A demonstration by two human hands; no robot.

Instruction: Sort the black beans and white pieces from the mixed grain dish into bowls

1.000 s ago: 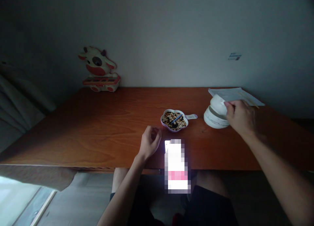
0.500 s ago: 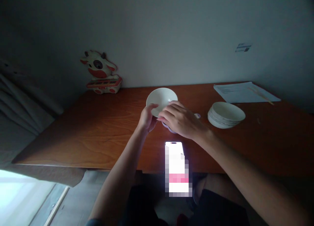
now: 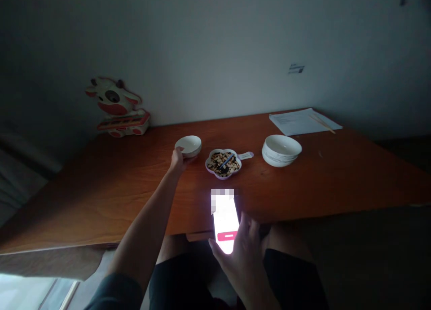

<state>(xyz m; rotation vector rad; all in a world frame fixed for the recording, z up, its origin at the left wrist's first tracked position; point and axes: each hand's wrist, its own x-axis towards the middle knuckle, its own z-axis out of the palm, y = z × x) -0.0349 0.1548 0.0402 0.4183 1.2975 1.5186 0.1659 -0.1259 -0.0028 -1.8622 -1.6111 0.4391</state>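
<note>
My left hand grips a white bowl by its left side, the thumb over the rim and the fingers hidden beneath. Whether the bowl touches the table I cannot tell. Close to me, a phone with a bright screen has my right hand around its lower part, thumb at the left edge and fingers at the right. Between the two stacks of white ware sits a flower-shaped dish with a handle, holding dark and pale mixed bits and a small bluish stick.
Several white bowls are stacked on the wooden table to the right. Behind them lie paper sheets with chopsticks on top. A cow-shaped toy keyboard stands at the back left, against the wall.
My left hand has carried the bowl leftward, uncovering the flower-shaped dish. My right hand has left the bowl and come back to the phone. The view has shifted somewhat.
</note>
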